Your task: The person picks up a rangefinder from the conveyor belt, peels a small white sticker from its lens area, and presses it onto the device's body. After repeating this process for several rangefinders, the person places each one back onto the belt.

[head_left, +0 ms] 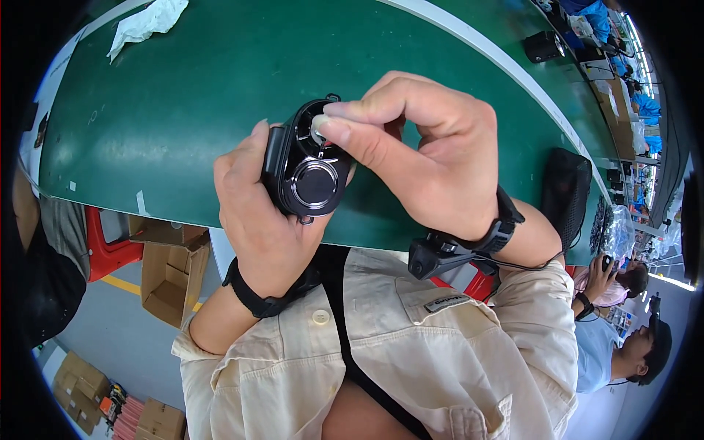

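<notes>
My left hand [258, 198] is wrapped around a black, rounded oblong device [287, 192] with its face turned up. On that face is a round part with a chrome ring [315, 183], and above it a round recess with small metal or pale parts inside. A small loop sticks out at each end of the device. My right hand [433, 143] has thumb and forefinger pinched together at the recess. Something small and pale shows by the fingertips, but the fingers cover most of it.
The green table [183, 95] carries a crumpled white wrapper [149, 26] at far left and a black mesh pouch [566, 187] at right. An open cardboard box [170, 282] and a red stool [110, 253] stand below the left edge. Other people [616, 352] are at right.
</notes>
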Available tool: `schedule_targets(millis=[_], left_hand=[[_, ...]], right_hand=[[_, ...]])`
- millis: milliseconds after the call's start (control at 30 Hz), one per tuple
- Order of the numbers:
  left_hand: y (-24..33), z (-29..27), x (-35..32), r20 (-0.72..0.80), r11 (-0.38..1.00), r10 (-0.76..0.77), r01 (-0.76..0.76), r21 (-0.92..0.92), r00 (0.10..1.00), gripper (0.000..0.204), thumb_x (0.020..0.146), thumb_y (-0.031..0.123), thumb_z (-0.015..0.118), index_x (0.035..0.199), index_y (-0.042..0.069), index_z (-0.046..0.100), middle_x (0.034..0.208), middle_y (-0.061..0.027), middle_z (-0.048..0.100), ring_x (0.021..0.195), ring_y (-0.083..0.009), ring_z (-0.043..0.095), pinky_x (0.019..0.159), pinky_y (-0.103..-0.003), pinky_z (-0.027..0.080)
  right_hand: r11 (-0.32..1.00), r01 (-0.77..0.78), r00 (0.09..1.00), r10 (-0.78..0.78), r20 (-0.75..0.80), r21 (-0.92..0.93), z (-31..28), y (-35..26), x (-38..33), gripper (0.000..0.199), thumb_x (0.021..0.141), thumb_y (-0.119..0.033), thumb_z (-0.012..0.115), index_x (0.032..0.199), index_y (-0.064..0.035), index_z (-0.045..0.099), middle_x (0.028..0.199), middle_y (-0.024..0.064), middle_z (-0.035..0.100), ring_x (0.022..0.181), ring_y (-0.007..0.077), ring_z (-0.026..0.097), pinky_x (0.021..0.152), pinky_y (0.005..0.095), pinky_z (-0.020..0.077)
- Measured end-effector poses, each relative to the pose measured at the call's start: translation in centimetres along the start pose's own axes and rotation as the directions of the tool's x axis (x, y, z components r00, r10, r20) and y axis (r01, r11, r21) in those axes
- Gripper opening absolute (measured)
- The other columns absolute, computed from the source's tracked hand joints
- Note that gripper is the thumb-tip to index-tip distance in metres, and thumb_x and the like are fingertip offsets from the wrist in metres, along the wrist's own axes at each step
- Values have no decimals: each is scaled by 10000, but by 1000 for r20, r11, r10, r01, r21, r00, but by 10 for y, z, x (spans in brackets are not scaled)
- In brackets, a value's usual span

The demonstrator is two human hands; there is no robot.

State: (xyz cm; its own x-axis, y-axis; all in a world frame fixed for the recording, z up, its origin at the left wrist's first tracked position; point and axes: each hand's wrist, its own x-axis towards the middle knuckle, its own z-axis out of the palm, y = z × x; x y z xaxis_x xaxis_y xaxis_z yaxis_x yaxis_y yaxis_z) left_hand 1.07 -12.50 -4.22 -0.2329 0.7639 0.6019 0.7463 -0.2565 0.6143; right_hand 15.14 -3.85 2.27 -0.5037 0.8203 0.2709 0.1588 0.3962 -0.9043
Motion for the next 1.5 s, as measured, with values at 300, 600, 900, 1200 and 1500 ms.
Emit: schedule_targets(millis=[300, 600, 900, 1200, 1500], left_hand=[[0, -2, 0, 34, 1000, 8, -9, 11, 999, 747, 690, 135, 825, 1294, -45, 424, 1155, -195, 545, 922, -338, 555, 757, -401, 489], [1, 1, -2, 15, 999, 1, -1, 43, 1000, 714, 711, 140, 799, 1303, -27, 436, 1149, -210, 551, 970, -349, 567, 789, -403, 493], [0, 1, -2, 12, 999, 17, -17, 42, 1000, 701, 724, 161, 789, 1306, -21, 444, 1134, -211, 555, 962, -345, 580, 783, -402, 501], [-1, 0, -3, -15, 999, 4, -4, 34, 1000, 711, 726, 177, 800, 1304, -27, 441, 1116, -195, 580, 955, -339, 574, 776, -402, 496], [-2, -4, -3, 1, 999, -2, 2, 36, 1000, 764, 700, 186, 840, 1303, -27, 420, 1104, -185, 600, 927, -328, 559, 755, -402, 480]], right_hand=[[793, 435, 900, -402, 170, -427, -12, -5, 4, 169, 724, -8, 759, 887, -25, 715, 732, 55, 638, 628, 165, 580, 592, 271, 400], [720, 435, 898, -390, 203, -540, -16, -13, 3, 189, 697, -41, 761, 879, -52, 712, 733, 46, 637, 633, 187, 585, 590, 293, 390], [741, 445, 895, -372, 245, -502, -19, -10, 10, 206, 643, -61, 780, 827, -40, 690, 729, 42, 635, 622, 190, 594, 593, 292, 389], [655, 500, 862, -441, 251, -567, -8, -8, -2, 261, 658, -71, 772, 900, -8, 697, 739, 36, 614, 591, 175, 554, 573, 303, 353], [855, 376, 926, -328, 189, -357, -9, -2, 2, 252, 797, -99, 716, 1026, 5, 697, 783, 45, 599, 677, 132, 563, 631, 272, 394]])
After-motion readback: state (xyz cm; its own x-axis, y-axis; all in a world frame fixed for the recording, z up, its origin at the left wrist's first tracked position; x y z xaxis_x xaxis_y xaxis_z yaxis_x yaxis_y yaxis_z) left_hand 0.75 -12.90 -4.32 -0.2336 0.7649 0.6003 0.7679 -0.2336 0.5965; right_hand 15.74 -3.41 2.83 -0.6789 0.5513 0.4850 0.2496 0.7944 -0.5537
